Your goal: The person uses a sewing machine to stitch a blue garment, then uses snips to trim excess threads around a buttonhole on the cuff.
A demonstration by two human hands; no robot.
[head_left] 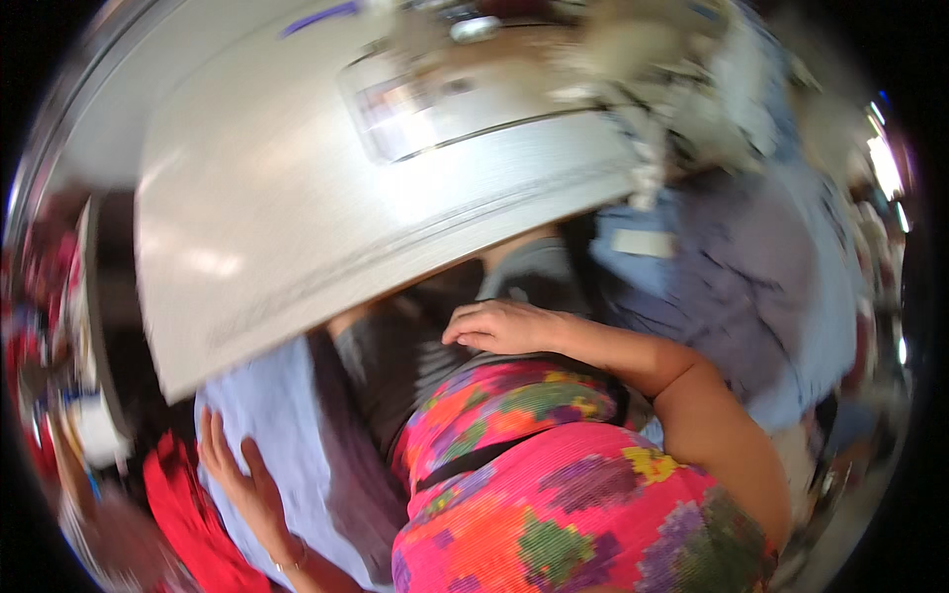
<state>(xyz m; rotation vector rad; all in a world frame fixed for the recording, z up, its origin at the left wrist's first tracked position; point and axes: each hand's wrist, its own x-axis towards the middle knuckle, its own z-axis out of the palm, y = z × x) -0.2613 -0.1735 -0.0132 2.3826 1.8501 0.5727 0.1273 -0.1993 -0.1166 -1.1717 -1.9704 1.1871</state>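
My left hand is raised with its fingers apart and nothing in it, a thin bracelet at the wrist. Beneath and beside it hangs light blue cloth with a darker patch. My right hand lies on my lap over dark grey trousers, fingers loosely stretched and slightly bent, with no object visible in it. In front of me is a pale work table carrying what looks like a sewing machine, smeared by motion.
Piled blue cloth with a pale label hangs off the table's right side. A red cloth lies at lower left, near another person's arm. A purple strip-like object lies on the far tabletop.
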